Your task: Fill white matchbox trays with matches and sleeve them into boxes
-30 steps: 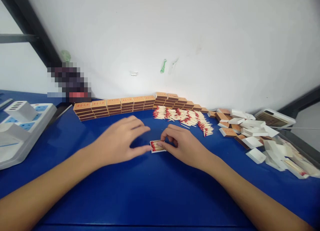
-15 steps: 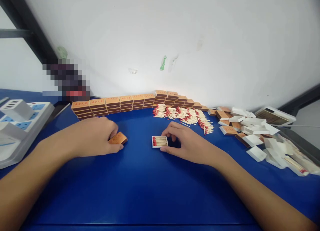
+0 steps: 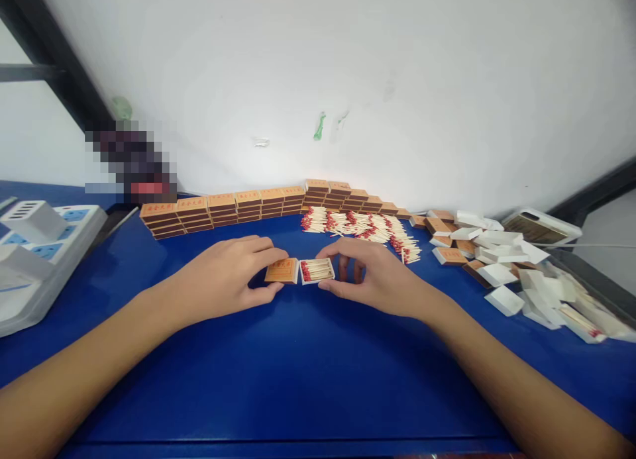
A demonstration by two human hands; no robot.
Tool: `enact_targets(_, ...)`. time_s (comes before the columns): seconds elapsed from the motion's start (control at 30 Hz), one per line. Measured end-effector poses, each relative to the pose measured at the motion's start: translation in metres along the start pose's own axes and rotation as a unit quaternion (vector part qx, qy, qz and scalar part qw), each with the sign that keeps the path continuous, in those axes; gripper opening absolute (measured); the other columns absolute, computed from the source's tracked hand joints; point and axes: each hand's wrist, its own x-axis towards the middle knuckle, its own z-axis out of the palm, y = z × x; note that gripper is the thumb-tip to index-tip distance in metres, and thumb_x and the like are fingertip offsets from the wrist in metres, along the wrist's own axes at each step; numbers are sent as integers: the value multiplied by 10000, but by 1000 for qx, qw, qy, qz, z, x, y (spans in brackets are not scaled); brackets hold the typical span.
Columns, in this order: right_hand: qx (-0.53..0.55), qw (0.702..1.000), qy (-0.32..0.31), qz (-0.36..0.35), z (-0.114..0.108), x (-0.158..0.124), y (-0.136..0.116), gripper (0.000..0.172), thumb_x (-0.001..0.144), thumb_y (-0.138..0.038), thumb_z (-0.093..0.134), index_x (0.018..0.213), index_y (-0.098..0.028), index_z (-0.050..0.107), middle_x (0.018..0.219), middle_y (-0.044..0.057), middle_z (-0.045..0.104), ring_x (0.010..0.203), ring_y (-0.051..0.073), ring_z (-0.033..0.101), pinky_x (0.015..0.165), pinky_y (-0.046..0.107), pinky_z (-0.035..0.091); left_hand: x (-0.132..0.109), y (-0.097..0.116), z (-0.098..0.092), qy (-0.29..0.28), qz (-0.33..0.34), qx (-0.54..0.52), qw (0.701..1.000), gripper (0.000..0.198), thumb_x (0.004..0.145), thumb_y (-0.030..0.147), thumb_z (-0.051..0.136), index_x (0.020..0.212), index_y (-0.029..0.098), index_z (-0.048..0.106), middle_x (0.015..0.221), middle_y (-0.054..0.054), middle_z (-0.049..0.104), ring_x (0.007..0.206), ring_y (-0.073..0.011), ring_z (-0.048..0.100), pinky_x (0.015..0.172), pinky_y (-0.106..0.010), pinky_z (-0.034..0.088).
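Observation:
Between the thumb and fingers of my left hand [image 3: 233,273] is an orange-brown matchbox sleeve [image 3: 281,271], lying label up with its end facing right. My right hand [image 3: 372,270] grips the right end of a small white matchbox tray [image 3: 318,271] with red-tipped matches in it. Sleeve and tray are end to end just above the blue table, almost touching, with a narrow gap between them. Behind my right hand lie loose piles of red-headed matches [image 3: 368,226].
Stacked matchboxes [image 3: 223,207] line the wall at the back. On the right lies a heap of white trays [image 3: 504,300] and brown sleeves [image 3: 450,255], beside a clear plastic bag. A white power strip [image 3: 84,240] with plugs stands at the left edge of the blue table [image 3: 278,379].
My left hand has moved right, bringing the sleeve level and close to the tray's left end. My right hand, holding the tray, has stayed nearly in place.

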Motion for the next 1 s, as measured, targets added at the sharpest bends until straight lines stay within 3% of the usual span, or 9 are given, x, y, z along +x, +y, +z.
enact_targets(0.23, 12, 1000, 1, -10, -3, 0, 0, 314, 926, -383, 789, 1207, -251, 742, 1001, 35, 725, 732, 140, 651, 677, 284, 543, -1, -6, -1, 11, 27, -2, 1000, 410, 1009, 376, 624, 1389, 233, 679, 1189, -85, 696, 1016, -241, 684, 873, -355, 543)
enact_targets(0.37, 36, 999, 4, -7, -4, -1, 0, 330, 926, -411, 788, 1214, -251, 758, 1015, 49, 724, 727, 141, 650, 632, 273, 545, 0, -10, 2, 9, 42, -11, 999, 381, 1021, 353, 626, 1376, 230, 692, 1202, -98, 693, 1000, -243, 679, 840, -349, 544)
enact_targets(0.73, 77, 997, -10, -4, -7, 0, -2, 360, 925, -445, 794, 1234, -262, 778, 1063, 54, 757, 719, 137, 650, 625, 275, 538, 0, -23, 12, 25, 25, -74, 997, 462, 1006, 424, 669, 1441, 272, 630, 1200, -69, 681, 1001, -222, 675, 840, -315, 511)
enact_targets(0.9, 75, 997, -11, 3, -7, 1, 0, 369, 911, -409, 816, 1251, -270, 785, 1112, 52, 769, 732, 133, 651, 613, 270, 517, 2, -22, 9, 9, 7, -87, 996, 346, 984, 423, 693, 1276, 238, 676, 1140, -54, 678, 980, -215, 656, 825, -307, 493)
enact_targets(1.0, 76, 997, -10, 12, -6, 1, 0, 377, 908, -408, 818, 1254, -263, 785, 1101, 57, 772, 737, 138, 657, 620, 273, 528, 3, -20, 5, -1, 5, -97, 995, 336, 988, 416, 690, 1281, 251, 687, 1157, -58, 681, 983, -218, 653, 823, -306, 492)
